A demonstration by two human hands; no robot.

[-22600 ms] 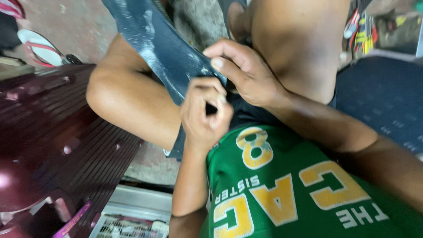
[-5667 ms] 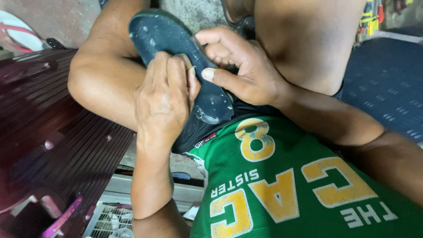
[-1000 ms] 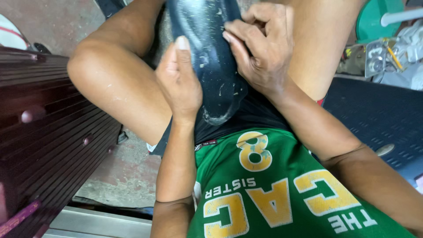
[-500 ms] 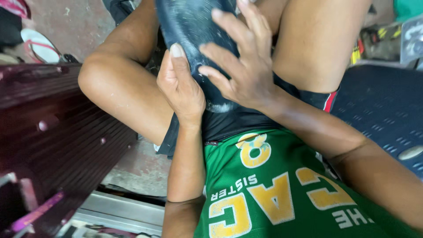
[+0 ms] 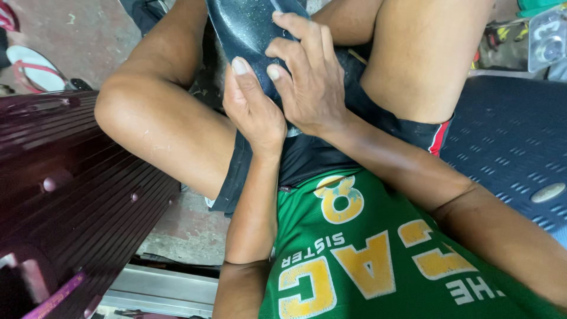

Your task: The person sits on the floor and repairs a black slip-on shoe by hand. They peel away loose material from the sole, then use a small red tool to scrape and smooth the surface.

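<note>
R hand [image 5: 310, 82] slid down dark sole [image 5: 248, 26]; L hand [image 5: 254, 109] w/ thumb up.

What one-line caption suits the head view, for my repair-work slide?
Seated person's left hand and right hand press a dark shoe sole held between the knees.

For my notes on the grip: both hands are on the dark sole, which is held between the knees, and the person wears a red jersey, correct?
Not quite: in the head view the jersey is green, not red. The left hand and right hand do both rest on the dark sole between the knees.
</note>
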